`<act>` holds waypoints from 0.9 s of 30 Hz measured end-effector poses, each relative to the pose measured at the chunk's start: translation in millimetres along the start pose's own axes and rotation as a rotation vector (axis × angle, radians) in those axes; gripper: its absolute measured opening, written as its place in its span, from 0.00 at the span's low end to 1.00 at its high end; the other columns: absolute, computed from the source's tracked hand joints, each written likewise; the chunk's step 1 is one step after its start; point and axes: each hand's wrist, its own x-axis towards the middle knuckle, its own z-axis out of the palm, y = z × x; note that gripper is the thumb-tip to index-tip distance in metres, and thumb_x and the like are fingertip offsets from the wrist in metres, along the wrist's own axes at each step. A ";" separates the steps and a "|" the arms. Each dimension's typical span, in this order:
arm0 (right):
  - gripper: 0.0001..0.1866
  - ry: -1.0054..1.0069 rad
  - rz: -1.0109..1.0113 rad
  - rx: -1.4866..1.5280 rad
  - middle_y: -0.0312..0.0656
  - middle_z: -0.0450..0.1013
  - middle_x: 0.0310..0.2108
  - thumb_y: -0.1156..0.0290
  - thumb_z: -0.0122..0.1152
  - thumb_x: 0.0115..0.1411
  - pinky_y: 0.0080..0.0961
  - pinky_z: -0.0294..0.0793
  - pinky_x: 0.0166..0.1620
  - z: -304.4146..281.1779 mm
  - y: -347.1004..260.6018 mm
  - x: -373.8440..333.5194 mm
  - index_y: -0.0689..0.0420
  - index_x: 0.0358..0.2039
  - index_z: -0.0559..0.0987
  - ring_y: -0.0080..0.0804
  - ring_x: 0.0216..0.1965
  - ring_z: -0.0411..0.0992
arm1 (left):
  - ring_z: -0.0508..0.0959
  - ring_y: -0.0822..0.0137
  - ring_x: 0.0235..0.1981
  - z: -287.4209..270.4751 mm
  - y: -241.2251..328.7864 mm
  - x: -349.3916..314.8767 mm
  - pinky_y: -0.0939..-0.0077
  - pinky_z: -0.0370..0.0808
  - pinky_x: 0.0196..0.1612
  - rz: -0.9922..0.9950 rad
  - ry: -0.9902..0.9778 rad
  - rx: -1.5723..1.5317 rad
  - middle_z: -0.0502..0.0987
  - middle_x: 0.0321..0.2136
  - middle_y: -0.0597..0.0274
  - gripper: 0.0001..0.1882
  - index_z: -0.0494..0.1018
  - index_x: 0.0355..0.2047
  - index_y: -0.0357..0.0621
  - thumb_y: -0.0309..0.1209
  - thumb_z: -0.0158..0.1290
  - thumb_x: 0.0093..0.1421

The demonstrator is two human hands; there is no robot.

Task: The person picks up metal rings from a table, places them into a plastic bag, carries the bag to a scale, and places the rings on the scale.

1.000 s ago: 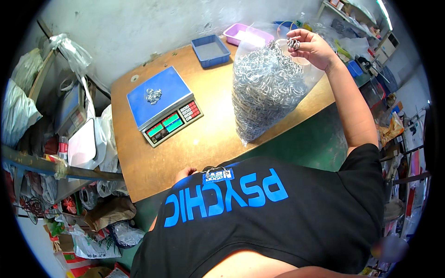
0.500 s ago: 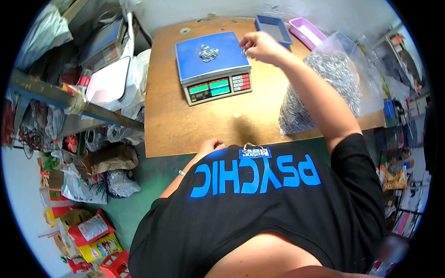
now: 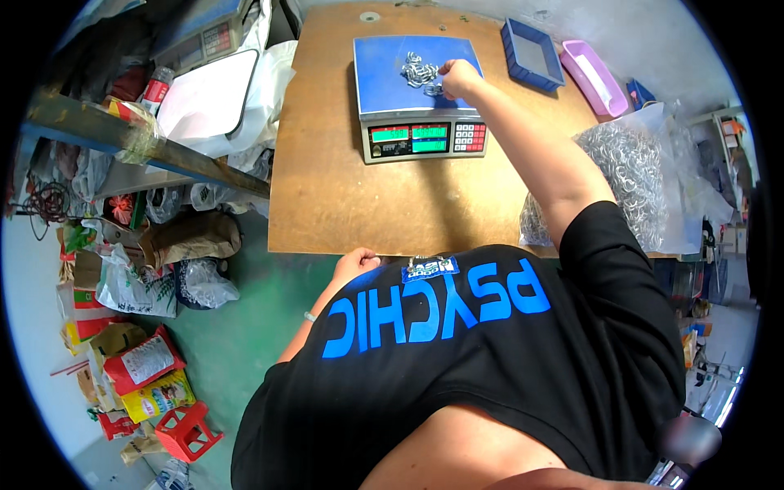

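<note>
Now our right hand point(image 3: 462, 79) has reached the scale point(image 3: 377, 77), where a small cluster point(image 3: 433, 90) joins the metal rings point(image 3: 419, 74); we cannot tell whether its bunched fingers grip any. Our left hand point(image 3: 356, 264), grip unclear, is in front of the scale; the ring-filled bag point(image 3: 630, 181) is right of the scale.

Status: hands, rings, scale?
Right hand at metal rings on scale. Left hand by table edge, grip unclear. Bag of rings right of scale, not blocking.

On the table point(image 3: 343, 196): 1 scale point(image 3: 392, 102), 1 ring-filled bag point(image 3: 629, 184), blue tray point(image 3: 535, 77), pink tray point(image 3: 612, 104).
</note>
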 end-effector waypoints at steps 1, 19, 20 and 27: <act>0.18 -0.007 -0.017 0.043 0.40 0.70 0.18 0.85 0.48 0.43 0.21 0.69 0.21 -4.3 -4.1 -6.4 0.62 0.38 0.73 0.25 0.15 0.67 | 0.73 0.73 0.24 0.0 0.8 2.5 0.79 0.70 0.31 0.017 0.012 0.007 0.75 0.22 0.61 0.16 0.72 0.33 0.37 0.36 0.53 0.48; 0.11 -0.133 0.043 0.481 0.34 0.69 0.26 0.75 0.53 0.51 0.14 0.66 0.26 -81.9 183.4 -272.4 0.63 0.36 0.71 0.16 0.23 0.66 | 0.75 0.65 0.29 34.1 75.6 24.0 0.74 0.70 0.33 0.190 -0.220 0.206 0.75 0.26 0.53 0.16 0.70 0.35 0.35 0.36 0.51 0.51; 0.11 -0.129 0.041 0.489 0.34 0.69 0.26 0.75 0.53 0.51 0.14 0.66 0.26 -83.5 191.6 -280.9 0.63 0.36 0.71 0.16 0.23 0.66 | 0.75 0.65 0.29 37.7 77.9 26.3 0.74 0.70 0.33 0.191 -0.219 0.215 0.75 0.26 0.53 0.16 0.70 0.35 0.35 0.36 0.51 0.51; 0.11 -0.034 0.207 0.545 0.32 0.69 0.27 0.73 0.53 0.52 0.12 0.64 0.24 -77.4 224.0 -318.0 0.60 0.37 0.71 0.15 0.23 0.65 | 0.75 0.65 0.28 46.8 126.2 34.7 0.73 0.71 0.32 0.296 -0.229 0.362 0.75 0.25 0.52 0.16 0.70 0.33 0.34 0.36 0.50 0.51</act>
